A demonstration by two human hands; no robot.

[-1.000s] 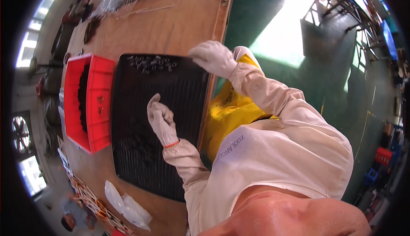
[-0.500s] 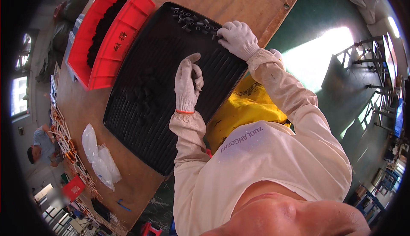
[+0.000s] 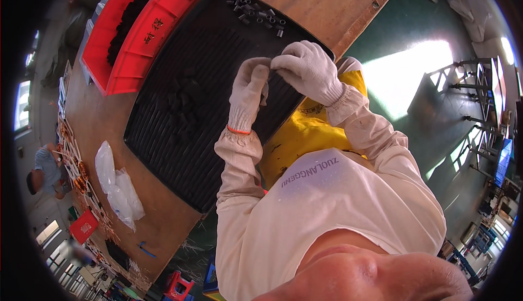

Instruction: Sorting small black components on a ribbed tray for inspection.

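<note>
Both my hands wear white knitted gloves and meet over the near right part of a black ribbed tray (image 3: 218,50). My left hand (image 3: 248,91) has thumb and fingers drawn together. Its fingertips touch those of my right hand (image 3: 309,72), which is bent into a pinch. Whatever lies between the fingertips is too small and covered to make out. Beyond my hands, several short grey-black tubes (image 3: 252,13) lie scattered at the tray's far end. A heap of black pieces (image 3: 182,102) rests on the tray left of my left hand.
A red plastic bin (image 3: 133,64) full of black pieces stands left of the tray on a brown wooden table (image 3: 98,118). Clear plastic bags (image 3: 117,189) and a blue tool (image 3: 147,250) lie nearer. Another person (image 3: 46,170) is far left. A yellow cloth (image 3: 305,132) hangs by my lap.
My right hand has drawn back from the tubes at the tray's far end and come to my left hand. The left hand's raised finger has closed toward the thumb. The view has shifted slightly.
</note>
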